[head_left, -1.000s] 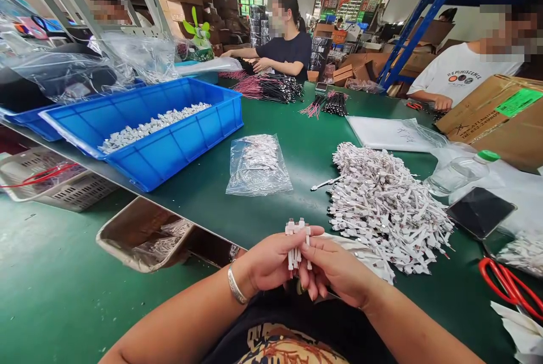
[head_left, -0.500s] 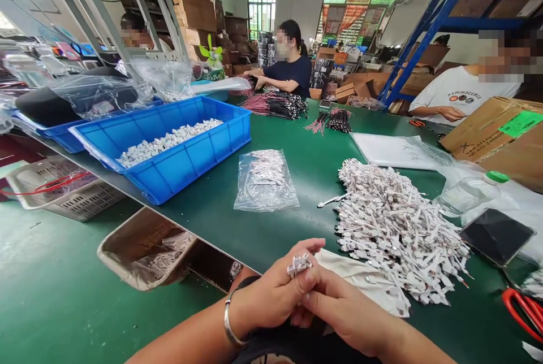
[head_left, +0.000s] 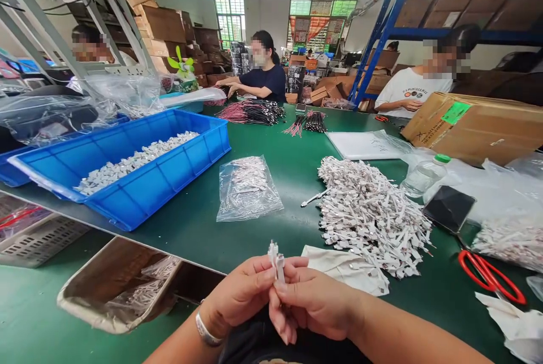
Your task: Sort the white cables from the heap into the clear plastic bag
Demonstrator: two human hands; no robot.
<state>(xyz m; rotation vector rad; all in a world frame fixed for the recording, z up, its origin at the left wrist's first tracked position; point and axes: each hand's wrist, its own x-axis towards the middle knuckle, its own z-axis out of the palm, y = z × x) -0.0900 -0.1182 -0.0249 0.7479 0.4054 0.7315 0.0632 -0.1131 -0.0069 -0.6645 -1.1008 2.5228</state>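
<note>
Near the table's front edge, my left hand (head_left: pixel 248 290) pinches small white connectors (head_left: pixel 275 262) between thumb and fingers. My right hand (head_left: pixel 314 296) meets it and grips the lower part of the same connectors, which stand upright. Fingers of both hands hide part of the pieces. Just beyond my right hand lies a white cloth (head_left: pixel 345 268), beside a big pile of white connectors (head_left: pixel 373 217). A clear bag of white pieces (head_left: pixel 249 189) lies flat further forward.
A blue bin (head_left: pixel 161 183) with white parts stands left. Red-handled scissors (head_left: pixel 490 276), a black flat object (head_left: pixel 448 208), a bottle (head_left: pixel 424 174) and a cardboard box (head_left: pixel 475 126) are right. Below the table edge is a waste bin (head_left: pixel 93 279). Three people sit beyond.
The view has turned right. My hands have opened from a close clasp, and the connectors now point up between the fingertips of both hands.
</note>
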